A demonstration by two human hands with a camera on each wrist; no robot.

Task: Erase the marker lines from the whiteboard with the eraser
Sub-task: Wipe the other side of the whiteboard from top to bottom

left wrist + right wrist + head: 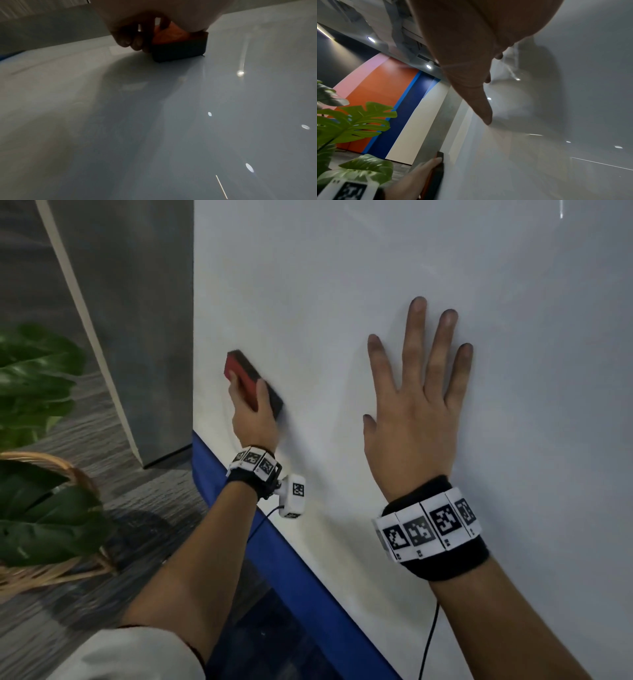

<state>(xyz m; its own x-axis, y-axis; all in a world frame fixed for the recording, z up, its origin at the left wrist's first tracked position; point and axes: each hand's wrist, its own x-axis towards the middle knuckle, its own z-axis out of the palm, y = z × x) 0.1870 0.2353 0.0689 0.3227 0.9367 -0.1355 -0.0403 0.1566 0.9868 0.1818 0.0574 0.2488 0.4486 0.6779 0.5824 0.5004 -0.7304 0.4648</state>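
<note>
A glossy whiteboard (342,285) fills the right of the head view, and I see no clear marker lines on it. My left hand (251,412) grips a red-backed eraser (245,374) with a black felt pad and presses it against the board near its lower left corner. In the left wrist view the eraser (180,48) sits felt-down on the board (154,121), with my fingers (130,40) curled around its red back. My right hand (416,392) lies flat on the board with fingers spread and smudged dark at the tips. The right wrist view shows that hand (471,54) against the board (556,94), and the eraser (439,169) lower down.
A blue frame edge (274,542) runs along the board's lower left. A grey pillar (137,337) stands left of the board. A leafy plant (37,378) in a wicker basket (61,570) sits on the grey floor at far left. Cables hang from both wristbands.
</note>
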